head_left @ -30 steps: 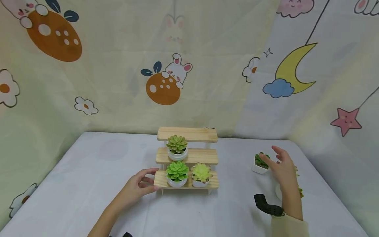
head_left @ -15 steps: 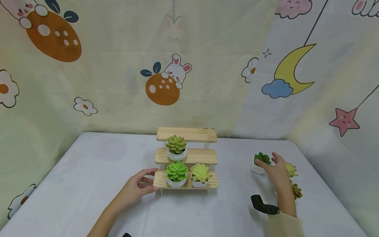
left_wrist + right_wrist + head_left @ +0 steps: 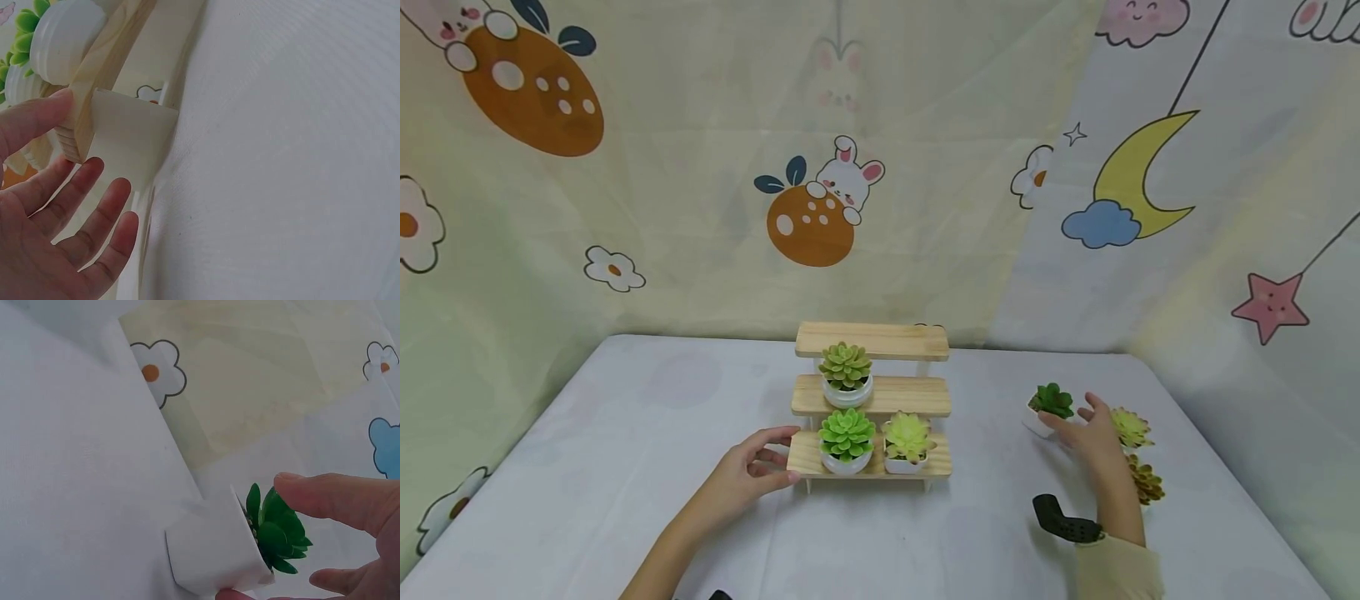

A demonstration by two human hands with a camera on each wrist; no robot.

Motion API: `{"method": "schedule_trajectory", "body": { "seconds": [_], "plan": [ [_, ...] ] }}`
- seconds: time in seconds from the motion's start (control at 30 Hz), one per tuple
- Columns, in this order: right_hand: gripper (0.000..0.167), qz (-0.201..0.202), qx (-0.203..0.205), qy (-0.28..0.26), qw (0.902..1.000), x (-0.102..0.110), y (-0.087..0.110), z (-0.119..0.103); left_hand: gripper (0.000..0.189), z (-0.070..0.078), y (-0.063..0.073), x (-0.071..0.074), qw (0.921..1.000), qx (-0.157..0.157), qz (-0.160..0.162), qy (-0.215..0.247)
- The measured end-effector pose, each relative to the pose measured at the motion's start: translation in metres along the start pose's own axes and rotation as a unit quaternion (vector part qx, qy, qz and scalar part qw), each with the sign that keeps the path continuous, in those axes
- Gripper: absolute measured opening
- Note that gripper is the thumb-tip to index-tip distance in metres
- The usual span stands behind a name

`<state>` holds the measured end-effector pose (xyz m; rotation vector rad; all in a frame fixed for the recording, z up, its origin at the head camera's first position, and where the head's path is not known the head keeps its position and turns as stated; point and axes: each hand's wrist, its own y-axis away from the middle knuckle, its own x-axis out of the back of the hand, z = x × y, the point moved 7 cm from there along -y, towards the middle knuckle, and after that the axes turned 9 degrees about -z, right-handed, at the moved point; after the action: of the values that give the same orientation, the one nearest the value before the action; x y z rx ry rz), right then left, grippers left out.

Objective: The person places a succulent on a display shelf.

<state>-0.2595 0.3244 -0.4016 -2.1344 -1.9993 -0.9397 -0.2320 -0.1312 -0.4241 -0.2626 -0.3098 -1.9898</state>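
My left hand (image 3: 741, 475) holds the left end of the bottom board of a three-tier wooden plant stand (image 3: 925, 396). In the left wrist view the thumb (image 3: 44, 119) lies on the board's end, with the fingers spread below. At the right, my right hand (image 3: 1093, 437) grips a dark green succulent (image 3: 1052, 401) in a white square pot (image 3: 215, 547). Its thumb (image 3: 312, 494) is at the leaves, and a fingertip shows at the pot's lower side. The pot tilts in the head view.
On the stand are a round-potted succulent (image 3: 846, 367) on the middle board, and a bright green succulent (image 3: 847, 435) and yellow-green succulent (image 3: 908, 437) on the bottom one. Beyond the right hand are a pale succulent (image 3: 1131, 427) and a brownish succulent (image 3: 1145, 481).
My right hand has come down and left onto the dark green succulent, which has tilted and shifted slightly left. The left hand stays at the stand.
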Motion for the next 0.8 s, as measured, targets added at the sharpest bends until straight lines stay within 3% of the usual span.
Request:
{"method": "schedule_trajectory", "body": {
  "seconds": [0.3,0.8],
  "plan": [
    [0.095,-0.013,0.014,0.032,0.9993,-0.008,-0.007,0.006,0.058,0.001,0.0,0.0,1.0,0.005,0.001,0.0],
    [0.09,0.023,-0.005,-0.023,0.9995,-0.011,-0.016,0.018,0.058,0.002,0.0,0.0,1.0,0.003,0.005,-0.005]
  ]
}}
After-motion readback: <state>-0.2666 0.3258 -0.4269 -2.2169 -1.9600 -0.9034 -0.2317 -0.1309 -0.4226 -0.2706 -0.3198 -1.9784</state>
